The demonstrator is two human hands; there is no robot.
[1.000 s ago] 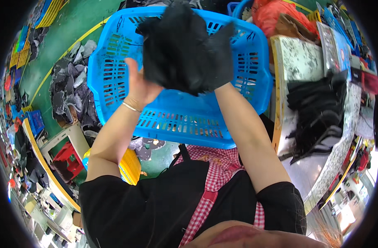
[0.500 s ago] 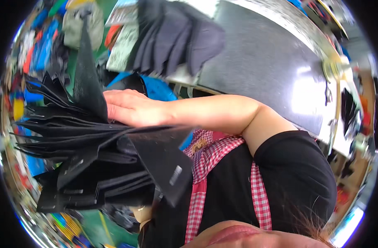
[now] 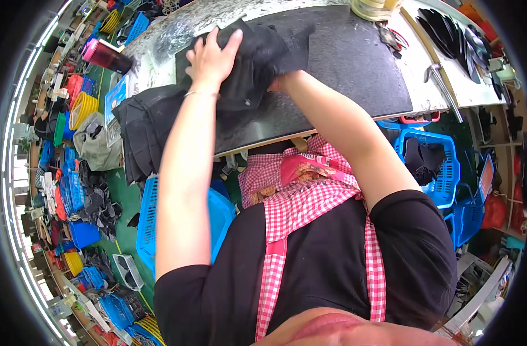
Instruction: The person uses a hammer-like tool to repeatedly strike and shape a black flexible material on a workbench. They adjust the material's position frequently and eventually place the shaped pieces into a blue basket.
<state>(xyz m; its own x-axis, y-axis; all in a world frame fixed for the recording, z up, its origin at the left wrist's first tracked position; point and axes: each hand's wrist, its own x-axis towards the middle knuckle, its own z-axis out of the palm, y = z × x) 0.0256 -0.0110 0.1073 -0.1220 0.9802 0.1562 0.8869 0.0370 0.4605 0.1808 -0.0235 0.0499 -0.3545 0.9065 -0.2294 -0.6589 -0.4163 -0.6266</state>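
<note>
Head view: both hands work one bundle of black fabric pieces lying on the dark mat near the left end of the tabletop. The left hand lies flat on top of the bundle, fingers spread apart and pressing down. The right hand is tucked under the bundle's near side; its fingers are hidden, so I cannot tell how they stand. A second heap of black pieces hangs over the tabletop's left near corner. One red-capped bottle lies at the left edge. One hammer rests toward the right edge. Below stand two near blue baskets: one at the left, one at the right holding dark pieces.
</note>
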